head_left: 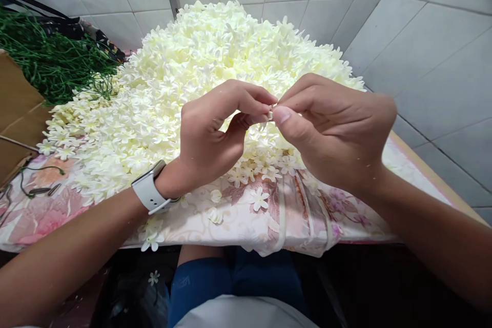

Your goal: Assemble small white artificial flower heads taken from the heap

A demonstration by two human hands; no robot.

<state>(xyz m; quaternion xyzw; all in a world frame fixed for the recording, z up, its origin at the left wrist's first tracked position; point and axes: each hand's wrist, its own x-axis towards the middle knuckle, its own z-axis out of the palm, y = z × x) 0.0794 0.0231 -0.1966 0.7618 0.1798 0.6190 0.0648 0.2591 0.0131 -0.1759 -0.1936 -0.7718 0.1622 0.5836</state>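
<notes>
A big heap of small cream artificial flowers (200, 72) covers the table. My left hand (215, 128), with a white watch on the wrist, and my right hand (334, 128) meet above the heap's near edge. Both pinch one small cream flower piece (269, 115) between thumb and fingertips; most of it is hidden by the fingers.
A floral pink cloth (292, 215) covers the table; loose flowers lie on it. Green plastic stems (49, 61) pile at the back left beside a cardboard box (19, 107). White tiled walls stand behind and to the right. The table's front edge is near my lap.
</notes>
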